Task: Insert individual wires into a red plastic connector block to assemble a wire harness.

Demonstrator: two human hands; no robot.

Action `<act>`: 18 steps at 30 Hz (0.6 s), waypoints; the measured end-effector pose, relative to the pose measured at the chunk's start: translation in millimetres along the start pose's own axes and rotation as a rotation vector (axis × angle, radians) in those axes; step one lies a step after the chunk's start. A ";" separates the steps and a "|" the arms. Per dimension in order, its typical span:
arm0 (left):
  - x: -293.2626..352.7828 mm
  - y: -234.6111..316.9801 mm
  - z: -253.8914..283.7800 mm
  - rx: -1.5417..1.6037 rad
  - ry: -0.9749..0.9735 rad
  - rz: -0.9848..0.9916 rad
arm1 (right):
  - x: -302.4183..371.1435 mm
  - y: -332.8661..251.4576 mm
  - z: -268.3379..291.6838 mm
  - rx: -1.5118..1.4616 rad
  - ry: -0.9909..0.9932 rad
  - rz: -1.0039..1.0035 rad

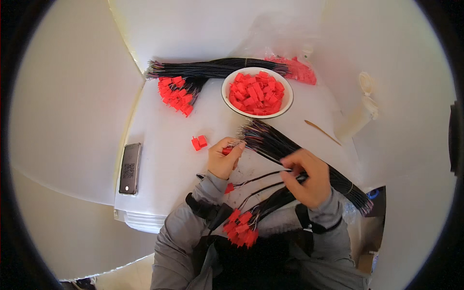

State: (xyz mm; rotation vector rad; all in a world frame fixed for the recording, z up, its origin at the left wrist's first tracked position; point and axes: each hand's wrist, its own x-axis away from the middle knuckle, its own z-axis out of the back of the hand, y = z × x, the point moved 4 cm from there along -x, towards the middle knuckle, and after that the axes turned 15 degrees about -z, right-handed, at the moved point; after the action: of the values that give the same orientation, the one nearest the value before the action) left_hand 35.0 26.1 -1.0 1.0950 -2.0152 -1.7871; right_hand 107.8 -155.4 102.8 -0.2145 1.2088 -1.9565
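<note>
My left hand [223, 162] is closed in a pinch on a small red plastic connector [226, 151], at the stripped ends of a thick bundle of black cables [278, 145]. Just right of it, my right hand [311, 176] is raised over the same bundle, slightly blurred, thumb and fingers apart with nothing visible between them. Below the hands, near my lap, lies a group of black cables [275, 202] ending in a cluster of red connectors [241, 229]. A single red connector [229, 188] on thin wires sits below my left wrist.
A white bowl [289, 102] of red connectors stands at the back. Behind it lie another cable bundle [193, 70], a connector-tipped bunch [176, 96] and a clear bag of red parts [300, 71]. Loose connectors [199, 142], a phone [130, 169] and a thin brown stick [322, 132] rest around.
</note>
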 end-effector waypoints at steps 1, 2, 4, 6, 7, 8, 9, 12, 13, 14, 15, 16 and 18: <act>0.3 -0.3 2.1 -0.001 0.004 -0.016 | 16.7 -0.7 9.1 -0.023 0.064 -0.035; 0.0 -0.3 4.6 -0.004 0.006 -0.034 | 34.8 0.1 16.3 -0.020 0.137 -0.040; 1.0 -1.5 6.1 -0.015 -0.008 -0.040 | 77.5 12.6 30.7 -0.004 0.262 -0.104; -1.7 -1.1 0.7 -0.023 -0.028 -0.061 | 127.6 37.6 44.3 -0.062 0.386 -0.272; -2.5 -0.5 -2.9 -0.010 -0.047 -0.058 | 154.8 54.2 46.6 -0.139 0.451 -0.380; -2.5 1.1 -4.6 -0.005 -0.046 -0.076 | 177.8 65.9 46.1 -0.133 0.466 -0.385; -3.0 2.6 -6.1 0.001 -0.045 -0.095 | 202.2 82.1 48.0 -0.220 0.575 -0.483; -1.8 3.1 1.3 0.031 -0.043 -0.073 | 281.3 136.0 50.7 -0.295 0.732 -0.659; -2.1 2.3 2.0 0.035 -0.048 -0.074 | 308.8 156.1 51.8 -0.286 0.775 -0.734; -1.8 1.8 3.8 0.036 -0.051 -0.078 | 335.6 170.6 52.1 -0.283 0.780 -0.734; -0.8 2.6 6.0 0.032 -0.053 -0.085 | 365.5 189.9 47.8 -0.369 0.768 -0.881; -1.4 1.4 1.5 0.042 -0.069 -0.087 | 394.8 200.0 40.2 -0.455 0.769 -1.026; -0.2 1.4 2.3 0.048 -0.069 -0.075 | 438.6 203.3 20.8 -0.646 0.804 -1.399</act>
State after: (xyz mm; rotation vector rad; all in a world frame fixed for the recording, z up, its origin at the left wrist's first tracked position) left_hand 33.2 27.9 -0.2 1.1528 -2.0931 -1.8467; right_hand -59.7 -523.4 -163.0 -0.8299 2.7049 -2.8050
